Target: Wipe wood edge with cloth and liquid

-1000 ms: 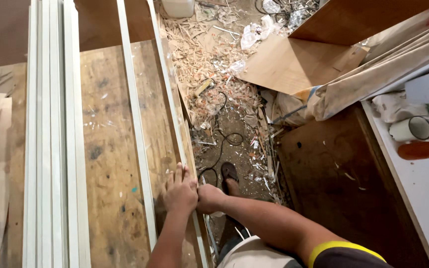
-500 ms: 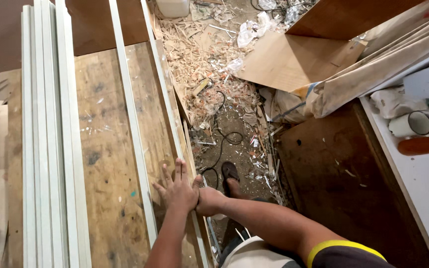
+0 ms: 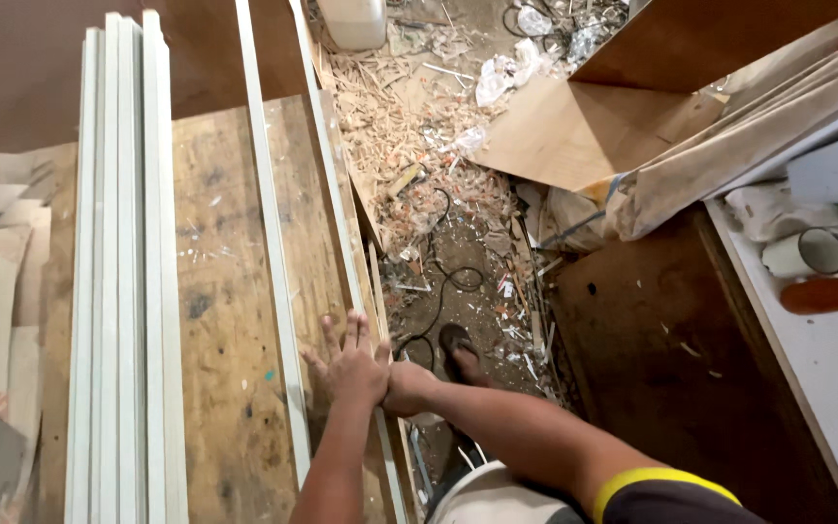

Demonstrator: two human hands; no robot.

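- the left hand (image 3: pixel 349 364) lies flat on the plywood workbench (image 3: pixel 230 291), palm down, with the fingers spread wide; it holds nothing, it only presses on the board.
- this hand rests between two long white strips: the middle white strip (image 3: pixel 269 233) passes just at the side of the little finger, and the edge white strip (image 3: pixel 334 194) runs along the right edge of the bench, near the thumb.
- the right hand (image 3: pixel 407 386) sits just beside the left one, touching its thumb side, at the bench edge where the edge white strip passes. the fingers are curled under and hidden, so i cannot tell how closed the grip is or if it really has the strip.
- a stack of white strips (image 3: pixel 123 272) lies on the left part of the bench, parallel to the others and well apart from both hands.
- under the bench edge, on the floor, a foot in a dark sandal (image 3: pixel 460 351) stands among wood chips and scraps (image 3: pixel 409 126), with a black cable (image 3: pixel 438 291) curling near it.
- to the right there is a dark brown board (image 3: pixel 671 359), and further right a white surface (image 3: pixel 826 378) with an orange bottle (image 3: pixel 831 293) lying on its side and a white roll (image 3: pixel 805 254) just above it.
- a light brown panel (image 3: pixel 564 136) leans on the floor, beyond the debris.
- the right sleeve (image 3: pixel 666 490) is dark with a yellow band.
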